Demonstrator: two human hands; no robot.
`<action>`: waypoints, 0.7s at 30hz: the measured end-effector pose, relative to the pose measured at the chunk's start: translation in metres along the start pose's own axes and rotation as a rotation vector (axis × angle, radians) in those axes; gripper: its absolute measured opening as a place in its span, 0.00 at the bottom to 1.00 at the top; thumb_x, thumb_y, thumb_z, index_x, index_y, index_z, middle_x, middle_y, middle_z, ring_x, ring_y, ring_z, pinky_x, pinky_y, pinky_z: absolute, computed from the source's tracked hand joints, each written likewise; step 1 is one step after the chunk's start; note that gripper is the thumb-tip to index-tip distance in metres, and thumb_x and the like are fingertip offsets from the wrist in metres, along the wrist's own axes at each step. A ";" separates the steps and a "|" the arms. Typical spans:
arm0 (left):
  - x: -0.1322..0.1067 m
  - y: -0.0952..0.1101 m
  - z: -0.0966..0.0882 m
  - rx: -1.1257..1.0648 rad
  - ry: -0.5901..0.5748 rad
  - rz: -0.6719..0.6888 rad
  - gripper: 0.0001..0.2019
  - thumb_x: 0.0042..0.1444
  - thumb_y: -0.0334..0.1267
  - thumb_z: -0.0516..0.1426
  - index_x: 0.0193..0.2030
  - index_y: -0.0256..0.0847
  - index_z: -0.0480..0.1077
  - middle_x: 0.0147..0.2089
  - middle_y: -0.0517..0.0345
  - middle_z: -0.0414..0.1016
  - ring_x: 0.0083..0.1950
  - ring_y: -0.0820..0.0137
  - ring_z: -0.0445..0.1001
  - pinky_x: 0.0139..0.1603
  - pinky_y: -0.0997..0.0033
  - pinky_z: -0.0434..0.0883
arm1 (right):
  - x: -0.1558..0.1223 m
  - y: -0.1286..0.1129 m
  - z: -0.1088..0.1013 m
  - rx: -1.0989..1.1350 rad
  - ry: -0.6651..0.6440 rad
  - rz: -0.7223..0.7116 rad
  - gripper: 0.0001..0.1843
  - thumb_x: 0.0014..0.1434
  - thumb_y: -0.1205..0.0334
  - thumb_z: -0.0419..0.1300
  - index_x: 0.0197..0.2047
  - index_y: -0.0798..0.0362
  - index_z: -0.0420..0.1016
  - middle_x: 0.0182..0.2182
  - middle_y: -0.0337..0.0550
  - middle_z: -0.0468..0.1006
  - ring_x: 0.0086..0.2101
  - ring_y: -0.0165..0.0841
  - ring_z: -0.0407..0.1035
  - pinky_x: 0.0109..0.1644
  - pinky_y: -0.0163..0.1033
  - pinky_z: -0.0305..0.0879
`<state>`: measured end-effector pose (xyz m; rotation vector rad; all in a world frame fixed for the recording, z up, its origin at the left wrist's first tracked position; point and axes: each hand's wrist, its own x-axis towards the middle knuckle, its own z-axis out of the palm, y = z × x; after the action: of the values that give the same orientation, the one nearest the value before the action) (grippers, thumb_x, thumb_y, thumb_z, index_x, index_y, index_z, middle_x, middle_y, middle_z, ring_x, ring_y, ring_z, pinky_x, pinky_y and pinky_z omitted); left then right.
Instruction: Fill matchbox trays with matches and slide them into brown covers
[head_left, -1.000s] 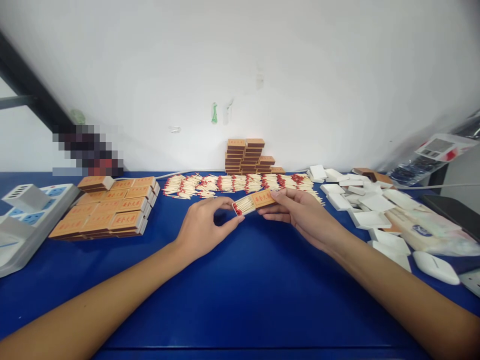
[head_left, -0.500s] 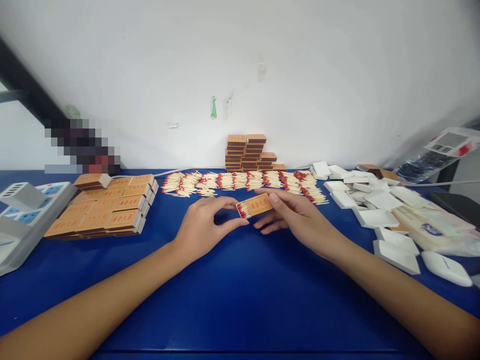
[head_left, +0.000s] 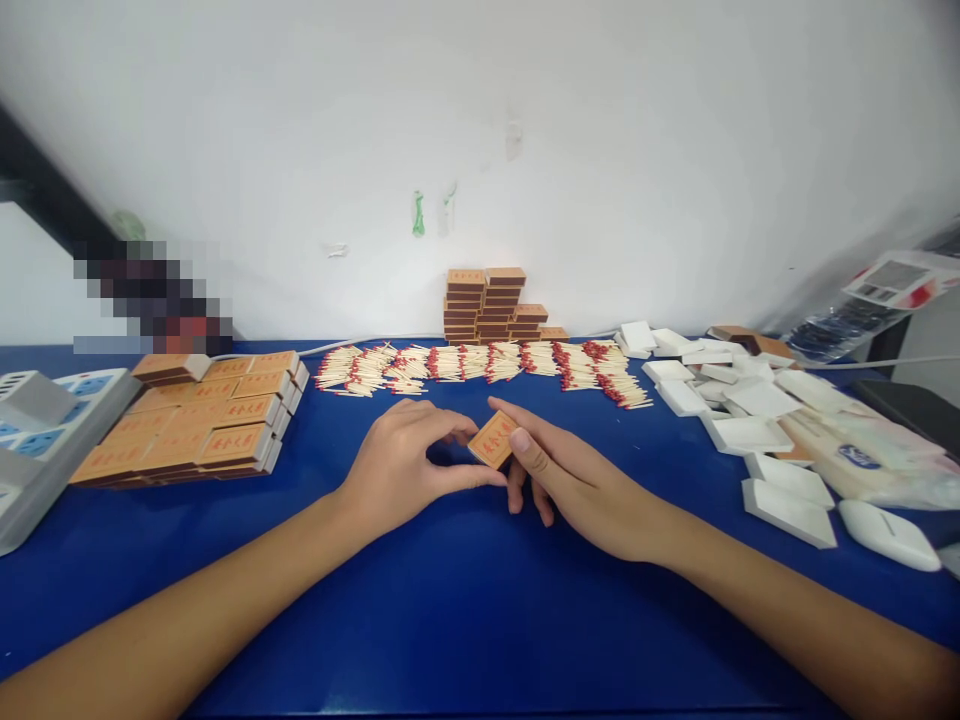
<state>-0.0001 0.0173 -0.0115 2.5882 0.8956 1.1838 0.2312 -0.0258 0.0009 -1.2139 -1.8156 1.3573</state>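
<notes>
Both hands meet at the middle of the blue table (head_left: 465, 600) around one orange matchbox (head_left: 492, 440). My left hand (head_left: 409, 465) pinches its left end between thumb and fingers. My right hand (head_left: 562, 475) presses on its right side with thumb and forefinger. The box now looks closed, with no match heads showing. Behind the hands a long row of loose red-tipped matches (head_left: 480, 362) lies across the table.
A block of filled orange matchboxes (head_left: 202, 420) sits at the left beside a power strip (head_left: 45, 430). More orange boxes (head_left: 487, 305) are stacked against the wall. Several white inner trays (head_left: 735, 410) are scattered at the right, with a white mouse (head_left: 889, 520) and plastic packets.
The drawer with matches, half open a second ago, has slid into the sleeve. Both hands have come lower and closer to me with the box.
</notes>
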 end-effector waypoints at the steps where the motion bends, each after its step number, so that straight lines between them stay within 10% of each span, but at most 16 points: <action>1: 0.000 0.001 0.000 0.007 -0.011 -0.007 0.16 0.56 0.48 0.74 0.44 0.43 0.78 0.37 0.62 0.84 0.36 0.67 0.81 0.43 0.64 0.74 | 0.000 0.000 -0.002 -0.023 0.009 -0.006 0.46 0.76 0.31 0.43 0.83 0.54 0.49 0.32 0.41 0.81 0.26 0.33 0.71 0.31 0.40 0.71; 9: 0.020 -0.005 -0.038 0.143 -0.218 -0.100 0.13 0.64 0.46 0.64 0.52 0.44 0.79 0.51 0.55 0.86 0.51 0.59 0.83 0.56 0.58 0.76 | 0.008 0.008 -0.041 -0.521 0.262 -0.198 0.35 0.78 0.36 0.41 0.67 0.51 0.74 0.39 0.46 0.84 0.38 0.40 0.78 0.44 0.45 0.69; 21: 0.012 -0.078 -0.232 0.704 -0.291 -0.602 0.47 0.56 0.82 0.49 0.60 0.41 0.76 0.59 0.45 0.80 0.57 0.47 0.76 0.60 0.47 0.72 | 0.008 0.001 -0.044 -0.643 0.247 -0.229 0.30 0.79 0.42 0.41 0.37 0.49 0.74 0.31 0.41 0.80 0.33 0.37 0.74 0.40 0.43 0.63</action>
<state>-0.1991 0.0637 0.1236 2.4949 2.0929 0.3437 0.2648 0.0006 0.0139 -1.3472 -2.1932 0.4723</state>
